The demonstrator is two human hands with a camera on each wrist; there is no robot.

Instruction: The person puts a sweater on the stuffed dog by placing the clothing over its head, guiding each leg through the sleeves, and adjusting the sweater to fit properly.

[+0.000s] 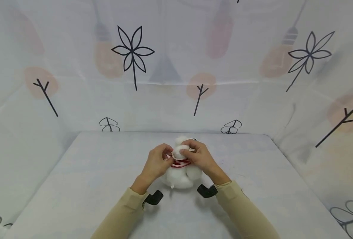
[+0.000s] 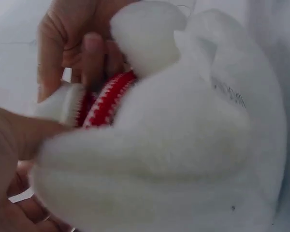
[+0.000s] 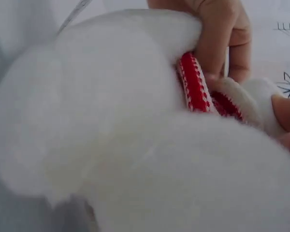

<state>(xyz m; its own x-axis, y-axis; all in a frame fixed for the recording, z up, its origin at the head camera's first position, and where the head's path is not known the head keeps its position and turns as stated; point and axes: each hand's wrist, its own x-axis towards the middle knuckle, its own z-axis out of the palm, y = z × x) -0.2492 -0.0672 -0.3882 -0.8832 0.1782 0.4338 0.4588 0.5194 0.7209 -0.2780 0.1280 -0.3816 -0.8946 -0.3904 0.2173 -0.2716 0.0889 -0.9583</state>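
A white plush toy (image 1: 177, 179) sits on the table between the hands, with a red knitted band (image 1: 179, 163) edged in white round its neck. Above the band is a rounded white piece (image 1: 180, 152) with a cream rim. My left hand (image 1: 158, 161) holds the toy at the left of this piece, thumb and fingers bent at the rim. From the other side, my right hand (image 1: 198, 154) grips the rounded piece between thumb and fingers. In the left wrist view, a white tag (image 2: 222, 87) with print sticks out of the plush. The toy partly hides the fingertips.
The toy stands on a pale cloth-covered table (image 1: 89, 186). A white curtain (image 1: 170, 109) printed with plants and lamps hangs behind and at both sides. Black curved mounts (image 1: 207, 191) jut from under both beige sleeves (image 1: 245, 212).
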